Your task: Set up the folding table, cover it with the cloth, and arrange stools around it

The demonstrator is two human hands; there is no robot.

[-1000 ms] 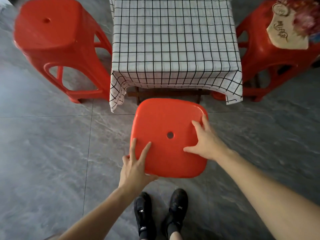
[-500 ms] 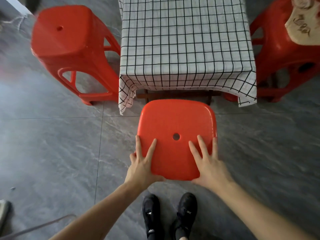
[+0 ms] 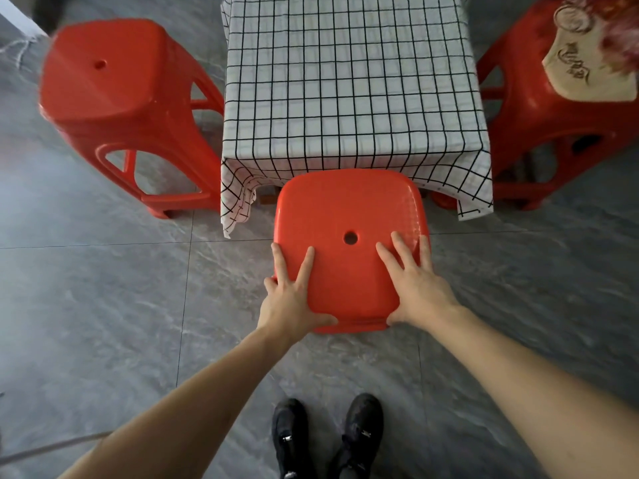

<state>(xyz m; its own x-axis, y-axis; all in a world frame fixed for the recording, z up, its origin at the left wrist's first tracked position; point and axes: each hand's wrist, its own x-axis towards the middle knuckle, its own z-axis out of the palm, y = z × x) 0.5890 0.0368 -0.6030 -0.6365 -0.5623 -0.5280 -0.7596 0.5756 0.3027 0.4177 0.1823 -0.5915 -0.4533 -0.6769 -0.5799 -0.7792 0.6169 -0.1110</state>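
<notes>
Both hands, left grip (image 3: 294,299) and right grip (image 3: 416,288), lie flat with fingers spread on the near stool (image 3: 349,216), whose far edge overlaps the counter's cloth (image 3: 349,81) hem at twelve o'clock; bare floor (image 3: 103,305) lies at nine.

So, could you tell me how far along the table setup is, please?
Done: checked cloth covers the table; a red stool stands each side. In hand: left hand and right hand press the near stool against the cloth's edge. Left: letting go.
</notes>
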